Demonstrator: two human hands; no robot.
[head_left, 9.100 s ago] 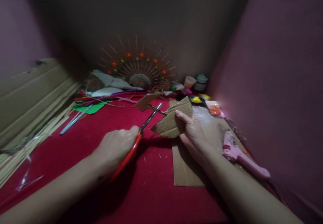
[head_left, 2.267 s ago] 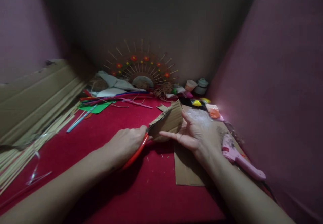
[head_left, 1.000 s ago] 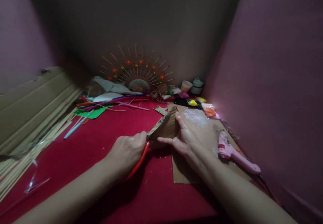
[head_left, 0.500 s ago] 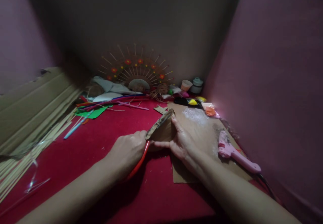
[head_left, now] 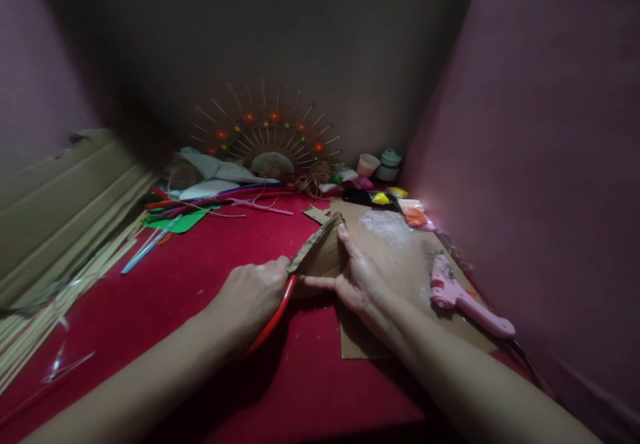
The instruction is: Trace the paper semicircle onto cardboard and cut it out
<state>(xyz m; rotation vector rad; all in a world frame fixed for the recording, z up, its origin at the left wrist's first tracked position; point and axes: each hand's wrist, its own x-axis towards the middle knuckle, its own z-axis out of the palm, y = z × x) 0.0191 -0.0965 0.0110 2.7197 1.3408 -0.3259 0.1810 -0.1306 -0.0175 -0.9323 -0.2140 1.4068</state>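
My left hand (head_left: 257, 291) is closed round a tool with a curved red handle (head_left: 277, 321). The tool's working end is hidden behind the hand and the cardboard, so its kind cannot be told. My right hand (head_left: 363, 281) grips a small brown cardboard piece (head_left: 327, 254), its thumb near the top corner and a finger stretched along the lower edge. The piece stands tilted, with a rough, dark-marked edge facing up. Its left end meets my left fist. Both hands are over the red cloth (head_left: 320, 377), at the left side of a flat cardboard sheet (head_left: 365, 344).
A pink glue gun (head_left: 470, 304) lies on the sheet at right, its cord trailing off. Thin sticks (head_left: 65, 297) and large cardboard (head_left: 65, 197) are at left. Behind stand a flower-decorated half-round fan shape (head_left: 270, 127), twine (head_left: 317, 174), a cup (head_left: 367, 165) and a jar (head_left: 389, 165).
The view has shifted slightly. The cardboard piece is turned a little, its top edge looking narrower. Both hands keep their hold.
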